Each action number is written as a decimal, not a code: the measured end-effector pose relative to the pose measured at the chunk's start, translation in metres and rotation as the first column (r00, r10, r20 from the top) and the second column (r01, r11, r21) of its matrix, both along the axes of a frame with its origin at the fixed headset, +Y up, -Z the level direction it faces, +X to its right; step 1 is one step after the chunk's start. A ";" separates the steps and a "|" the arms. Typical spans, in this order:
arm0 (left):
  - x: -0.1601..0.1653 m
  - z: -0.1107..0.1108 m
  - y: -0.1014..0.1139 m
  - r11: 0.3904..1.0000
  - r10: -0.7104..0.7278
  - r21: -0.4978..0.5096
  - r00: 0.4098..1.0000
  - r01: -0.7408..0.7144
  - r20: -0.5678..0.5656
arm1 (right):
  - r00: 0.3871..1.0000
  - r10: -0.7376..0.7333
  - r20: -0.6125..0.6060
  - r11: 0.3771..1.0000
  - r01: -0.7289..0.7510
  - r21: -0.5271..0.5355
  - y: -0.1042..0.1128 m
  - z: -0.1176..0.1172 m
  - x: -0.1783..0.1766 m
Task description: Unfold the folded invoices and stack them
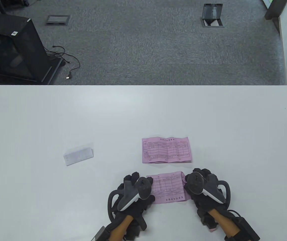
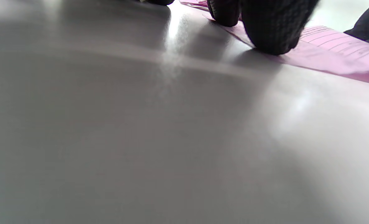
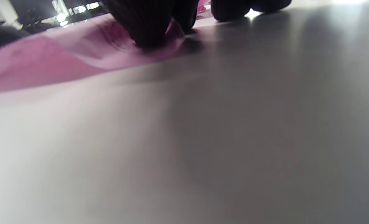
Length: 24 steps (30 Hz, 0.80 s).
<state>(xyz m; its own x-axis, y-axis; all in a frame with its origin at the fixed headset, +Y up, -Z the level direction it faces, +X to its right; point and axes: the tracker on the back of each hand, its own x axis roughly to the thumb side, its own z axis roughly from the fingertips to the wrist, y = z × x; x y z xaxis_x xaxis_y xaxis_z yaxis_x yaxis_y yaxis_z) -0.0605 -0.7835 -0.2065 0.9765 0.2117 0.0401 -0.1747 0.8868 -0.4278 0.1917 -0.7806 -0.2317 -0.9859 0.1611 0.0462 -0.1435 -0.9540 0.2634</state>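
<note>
Nearest the bottom edge of the table view, the left hand [image 1: 133, 195] and the right hand [image 1: 203, 187] rest on the white tabletop [image 1: 33, 120], one at each end of a pink invoice [image 1: 170, 188] that lies between them. The left hand covers the paper's left end and the right hand its right end (each hand carries a tracker on its back, which hides most of the fingers from above). In the left wrist view, dark gloved fingers [image 2: 273, 28] press straight down on the edge of the pink sheet [image 2: 333, 46], tips on the paper, not curled round it. In the right wrist view, the right hand's fingers [image 3: 150, 21] likewise press down on the sheet [image 3: 47, 62], which ripples up a little beside them; other fingertips of that hand touch the bare tabletop just beside the paper. Whether a thumb is tucked under either edge cannot be told.

Just beyond the hands lies a second pink invoice [image 1: 166, 150], opened flat, creases showing, printed side up, apart from the first.

To the left of it, well apart from both pink sheets, a small white folded paper [image 1: 78, 157] lies slightly askew.

Past the tabletop's far edge is grey carpet [image 1: 158, 50], with a black cabinet [image 1: 12, 47] at the left and a loose cable [image 1: 68, 60] beside it.
</note>
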 end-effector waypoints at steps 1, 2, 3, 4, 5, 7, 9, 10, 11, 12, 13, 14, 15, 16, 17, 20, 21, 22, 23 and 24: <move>0.000 0.000 0.000 1.000 0.000 0.000 1.000 0.000 0.000 | 1.000 -0.015 0.011 1.000 0.015 -0.002 0.000 0.000 0.001; 0.000 0.000 0.000 1.000 0.000 0.000 1.000 0.000 0.000 | 0.999 -0.026 0.021 1.000 0.026 -0.006 -0.001 -0.001 0.002; 0.001 0.000 0.000 1.000 0.000 0.000 1.000 0.000 0.001 | 0.999 -0.037 0.029 0.999 0.037 -0.012 -0.001 -0.001 0.002; 0.001 0.000 0.000 1.000 -0.001 0.000 1.000 0.001 0.001 | 0.997 -0.060 0.043 0.998 0.060 -0.019 -0.002 -0.002 0.003; 0.001 0.000 0.000 1.000 0.000 0.000 1.000 0.000 0.001 | 0.994 -0.090 0.068 0.995 0.093 -0.033 -0.003 -0.002 0.004; 0.001 0.000 0.000 1.000 0.000 -0.001 1.000 0.000 0.000 | 0.989 -0.119 0.084 0.991 0.123 -0.048 -0.004 -0.002 0.005; 0.001 0.000 0.000 1.000 0.001 -0.001 1.000 -0.001 0.000 | 0.982 -0.163 0.093 0.985 0.168 -0.048 -0.005 -0.001 0.007; 0.001 0.000 0.000 1.000 0.001 -0.001 1.000 -0.001 0.000 | 0.975 -0.196 0.101 0.979 0.201 -0.043 -0.005 -0.001 0.008; 0.001 0.000 0.000 1.000 0.002 -0.002 1.000 -0.002 -0.001 | 0.964 -0.238 0.120 0.969 0.243 -0.034 -0.005 0.000 0.010; 0.001 0.000 0.000 1.000 0.001 -0.002 1.000 -0.001 -0.001 | 0.949 -0.284 0.135 0.958 0.288 -0.008 -0.003 0.000 0.013; 0.001 0.000 0.000 1.000 0.002 -0.003 1.000 -0.002 -0.002 | 0.943 -0.304 0.133 0.953 0.303 0.026 -0.001 0.000 0.015; 0.001 0.000 0.000 1.000 0.002 -0.003 1.000 -0.002 -0.003 | 0.936 -0.326 0.129 0.945 0.324 0.041 0.001 0.000 0.016; 0.001 0.000 0.000 1.000 0.003 -0.004 1.000 -0.003 -0.004 | 0.919 -0.375 0.122 0.927 0.372 0.052 0.002 0.001 0.018; 0.001 0.000 0.000 1.000 0.005 -0.005 1.000 -0.005 -0.005 | 0.892 -0.436 0.122 0.900 0.432 0.060 0.004 0.001 0.018; 0.001 0.000 0.000 1.000 0.007 -0.005 1.000 -0.007 -0.005 | 0.876 -0.466 0.124 0.885 0.461 0.065 0.005 0.002 0.019; 0.000 0.000 -0.001 1.000 0.020 -0.005 1.000 -0.020 -0.009 | 0.832 -0.544 0.112 0.839 0.541 0.052 0.009 0.002 0.018; 0.000 0.000 -0.001 1.000 0.028 -0.002 1.000 -0.028 -0.011 | 0.819 -0.564 0.108 0.826 0.562 0.046 0.011 0.003 0.017; -0.001 0.000 -0.001 0.999 0.035 -0.001 0.999 -0.035 -0.013 | 0.801 -0.591 0.099 0.807 0.590 0.039 0.013 0.003 0.016; -0.001 -0.001 0.000 0.999 0.043 0.001 0.999 -0.043 -0.016 | 0.789 -0.609 0.087 0.793 0.608 0.034 0.015 0.004 0.015; -0.002 -0.001 0.000 0.999 0.052 0.004 0.998 -0.052 -0.019 | 0.774 -0.628 0.074 0.778 0.628 0.028 0.018 0.005 0.013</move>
